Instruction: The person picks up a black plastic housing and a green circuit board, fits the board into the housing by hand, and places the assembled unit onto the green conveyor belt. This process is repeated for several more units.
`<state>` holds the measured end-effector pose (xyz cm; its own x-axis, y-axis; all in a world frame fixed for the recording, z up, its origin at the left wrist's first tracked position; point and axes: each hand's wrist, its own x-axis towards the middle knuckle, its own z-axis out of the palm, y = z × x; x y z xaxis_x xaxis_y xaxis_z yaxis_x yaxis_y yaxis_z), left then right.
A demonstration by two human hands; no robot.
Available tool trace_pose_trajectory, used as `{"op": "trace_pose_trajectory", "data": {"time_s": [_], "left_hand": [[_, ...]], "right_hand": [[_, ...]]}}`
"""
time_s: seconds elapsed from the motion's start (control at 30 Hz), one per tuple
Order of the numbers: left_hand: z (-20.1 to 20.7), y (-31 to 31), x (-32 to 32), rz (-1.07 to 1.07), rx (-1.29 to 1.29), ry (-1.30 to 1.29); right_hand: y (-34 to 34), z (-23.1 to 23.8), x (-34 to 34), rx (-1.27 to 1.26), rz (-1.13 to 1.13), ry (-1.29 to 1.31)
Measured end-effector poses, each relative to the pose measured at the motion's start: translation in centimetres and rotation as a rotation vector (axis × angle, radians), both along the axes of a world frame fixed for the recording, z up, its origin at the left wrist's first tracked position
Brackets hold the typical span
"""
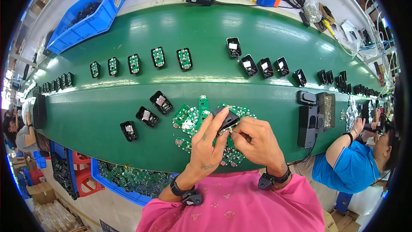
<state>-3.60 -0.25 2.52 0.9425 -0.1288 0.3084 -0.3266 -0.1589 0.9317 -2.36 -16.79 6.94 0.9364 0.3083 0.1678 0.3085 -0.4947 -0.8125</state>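
My left hand (208, 141) is closed round a small black plastic housing (226, 119), tilted above the bench, its thumb at the lower edge. Beside it my right hand (257, 139) has thumb and fingers pinched together at the housing's near edge. Whatever lies in that pinch is hidden by the fingers. Under and around both hands spreads a pile of green circuit boards (203, 108). To the left of the pile sit three black housings with parts inside: one farther off (161, 102), one in the middle (147, 116) and one nearer (128, 131).
On the green bench (206, 38), housings with green boards (184, 59) stand far left, open black housings (249, 65) far right. A blue bin (92, 15) is at the back left. A black device (307, 124) stands right; a co-worker in blue (349, 163) sits beyond it.
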Motion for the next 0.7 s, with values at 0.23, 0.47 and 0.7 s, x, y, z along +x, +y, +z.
{"op": "trace_pose_trajectory", "data": {"time_s": [0.23, 0.47, 0.7], "left_hand": [[0.6, 0.0, -0.1, 0.016, 0.077, -0.072], [0.2, -0.4, -0.2, 0.026, 0.138, -0.193], [-0.9, -1.4, -0.6, 0.126, 0.116, -0.075]], "right_hand": [[-0.2, -0.2, -0.2, 0.072, -0.02, 0.043], [-0.6, 0.0, -0.3, 0.02, 0.008, 0.092], [0.6, -1.8, -0.9, -0.052, -0.131, -0.094]]}}
